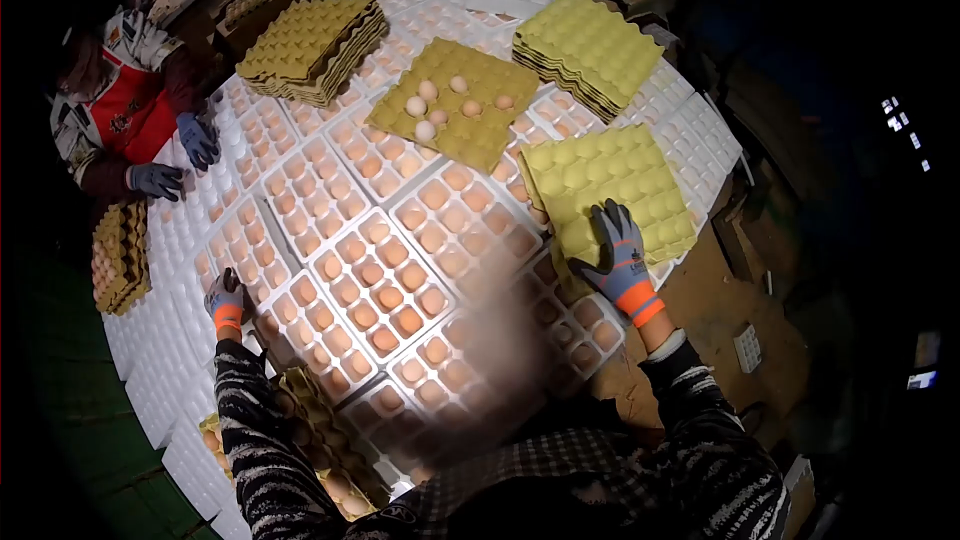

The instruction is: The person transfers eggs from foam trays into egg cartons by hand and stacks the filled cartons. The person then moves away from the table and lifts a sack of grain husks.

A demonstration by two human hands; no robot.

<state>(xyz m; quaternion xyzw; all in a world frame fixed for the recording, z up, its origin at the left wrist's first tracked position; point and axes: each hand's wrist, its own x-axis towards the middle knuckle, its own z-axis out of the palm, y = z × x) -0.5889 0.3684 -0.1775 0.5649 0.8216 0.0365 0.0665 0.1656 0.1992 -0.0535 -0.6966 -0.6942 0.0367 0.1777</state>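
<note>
My right hand [617, 258], in a grey glove with an orange cuff, lies with spread fingers on a yellow-green egg tray [625, 180]. At the left, my left hand [226, 300], gloved alike, rests at the edge of a white tray of eggs [250, 245]; its fingers are partly hidden, and I cannot make out whether it grips anything. Between my hands are white plastic trays holding brown eggs [388, 297]. Beyond them sits a yellow-brown tray [490, 70] with several loose eggs [427, 89]. A blurred pale shape covers part of the trays near my body.
Stacked egg trays stand at the back left [310, 45] and back right [590, 45]. Another person [135, 105] in a red apron works at the far left, both gloved hands on the trays. Egg-filled cardboard trays [120, 260] stand at the left edge, others [320, 430] beside my left arm.
</note>
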